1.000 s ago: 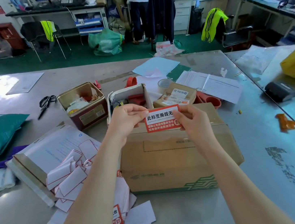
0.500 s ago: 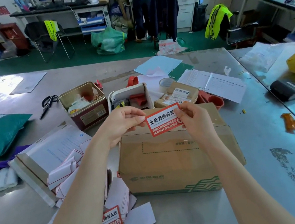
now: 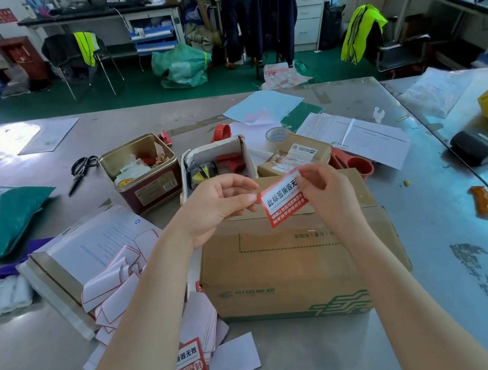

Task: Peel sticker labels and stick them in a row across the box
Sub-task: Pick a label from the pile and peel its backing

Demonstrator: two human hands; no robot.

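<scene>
**Red label held between both hands above the box**

A red and white sticker label (image 3: pixel 284 199) is held in the air over the far edge of the cardboard box (image 3: pixel 297 259), tilted so its right end sits higher than its left. The left hand (image 3: pixel 217 207) pinches the label's left end: the thumb and forefinger are closed together on that edge, with the remaining fingers (image 3: pixel 236 182) curled loosely above. The right hand (image 3: pixel 328 191) grips the label's upper right part, its fingers folded over the front so that the last printed characters are covered. Whether the label has come off its backing cannot be told.

The box lies on the grey surface (image 3: pixel 323 358) just in front of the person, its top face bare of labels where it shows. To the left of the box, a heap of white backing papers (image 3: pixel 115 284) with red outlines spills over an opened mailing envelope (image 3: pixel 93 240). Another red label (image 3: pixel 187 362) lies flat among loose white slips near the left forearm. Beyond the box stand a metal tin (image 3: pixel 144 173) and a small open white carton (image 3: pixel 217 163), with scissors (image 3: pixel 81 171) farther left.
</scene>
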